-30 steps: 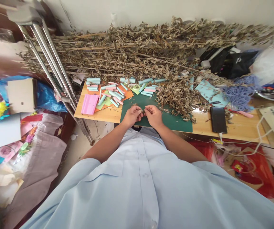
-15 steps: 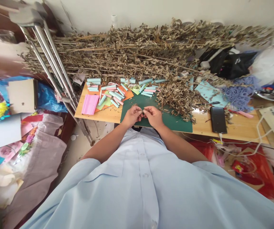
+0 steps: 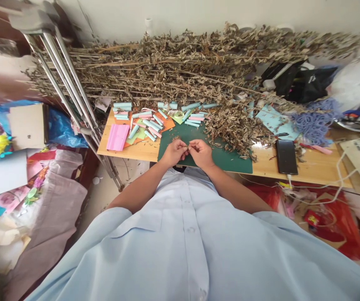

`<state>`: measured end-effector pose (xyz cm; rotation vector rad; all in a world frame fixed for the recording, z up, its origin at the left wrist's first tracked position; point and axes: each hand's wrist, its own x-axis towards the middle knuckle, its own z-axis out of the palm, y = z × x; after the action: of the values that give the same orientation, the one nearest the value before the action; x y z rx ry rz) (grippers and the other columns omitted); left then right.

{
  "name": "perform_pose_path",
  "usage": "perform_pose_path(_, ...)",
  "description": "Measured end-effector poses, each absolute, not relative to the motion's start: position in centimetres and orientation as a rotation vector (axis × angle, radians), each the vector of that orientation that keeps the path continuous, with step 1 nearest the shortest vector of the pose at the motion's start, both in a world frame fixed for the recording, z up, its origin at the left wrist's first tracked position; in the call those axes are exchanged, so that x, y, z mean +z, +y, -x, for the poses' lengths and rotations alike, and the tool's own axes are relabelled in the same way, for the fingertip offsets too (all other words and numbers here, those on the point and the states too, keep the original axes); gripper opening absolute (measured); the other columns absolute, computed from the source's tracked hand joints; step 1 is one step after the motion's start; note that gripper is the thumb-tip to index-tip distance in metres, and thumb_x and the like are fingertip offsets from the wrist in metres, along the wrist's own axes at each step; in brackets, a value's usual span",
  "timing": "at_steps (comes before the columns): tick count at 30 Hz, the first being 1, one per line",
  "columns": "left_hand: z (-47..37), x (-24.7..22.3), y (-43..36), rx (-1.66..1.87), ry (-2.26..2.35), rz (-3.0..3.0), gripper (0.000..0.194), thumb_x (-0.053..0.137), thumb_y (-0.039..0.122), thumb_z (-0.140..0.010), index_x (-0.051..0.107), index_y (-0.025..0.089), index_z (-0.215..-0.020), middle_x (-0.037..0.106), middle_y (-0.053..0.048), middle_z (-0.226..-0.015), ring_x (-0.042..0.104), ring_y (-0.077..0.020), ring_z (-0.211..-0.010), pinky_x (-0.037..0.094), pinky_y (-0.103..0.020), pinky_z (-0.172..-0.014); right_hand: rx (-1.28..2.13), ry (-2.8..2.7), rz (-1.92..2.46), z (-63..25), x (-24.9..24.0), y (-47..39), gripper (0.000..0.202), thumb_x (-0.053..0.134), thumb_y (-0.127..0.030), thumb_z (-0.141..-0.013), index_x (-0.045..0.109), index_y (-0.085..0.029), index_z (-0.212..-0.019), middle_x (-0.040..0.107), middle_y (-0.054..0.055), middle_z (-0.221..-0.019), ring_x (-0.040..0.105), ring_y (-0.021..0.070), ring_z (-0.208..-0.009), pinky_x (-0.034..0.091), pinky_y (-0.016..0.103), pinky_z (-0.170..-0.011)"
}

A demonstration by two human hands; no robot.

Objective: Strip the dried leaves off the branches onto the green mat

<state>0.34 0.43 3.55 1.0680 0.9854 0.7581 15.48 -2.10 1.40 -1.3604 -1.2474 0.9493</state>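
Dried brown leaves, heaped right of the fingers, seem unused; rolled blue-and-pink paper tubes leftward look finished. Left hand and right hand pinch closed, contents indistinct.

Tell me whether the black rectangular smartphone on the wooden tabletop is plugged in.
Plugged in: a white cable meets the near end of the smartphone. Whether it charges, I cannot tell.

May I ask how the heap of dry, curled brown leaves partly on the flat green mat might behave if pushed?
The heap of dry, curled brown leaves would probably scatter rather than slide whole, since it looks loosely piled. It seems light, its leaves being thin. It may also crumble: small fragments lie around it.
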Motion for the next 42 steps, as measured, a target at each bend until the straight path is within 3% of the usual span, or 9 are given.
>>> perform_pose_path(25, -0.2, 4.2, 0.1, 0.779, 1.068, -1.014, 0.017, 0.067, 0.026, -0.083, 0.053, 0.017, -0.087, 0.067, 0.000, -0.067, 0.055, -0.0067, -0.045, 0.032, -0.017, -0.042, 0.966, -1.094, 1.365, -15.6, 0.4, -1.0, 0.030, 0.068, -0.040, -0.078, 0.057, -0.023, -0.100, 0.066, -0.001, -0.080, 0.062, 0.0142, -0.065, 0.055, 0.031, -0.067)
perform_pose_path(42, -0.6, 3.9, 0.3, 0.756, 1.121, -1.130, 0.010, 0.065, 0.020, -0.083, 0.057, 0.016, -0.086, 0.065, 0.001, -0.064, 0.054, -0.0068, -0.043, 0.034, -0.018, -0.042, 0.962, -1.228, 1.339, -15.6, 0.9, -1.9, 0.032, 0.068, -0.044, -0.082, 0.065, -0.023, -0.105, 0.072, 0.003, -0.089, 0.067, 0.0174, -0.076, 0.057, 0.034, -0.074)
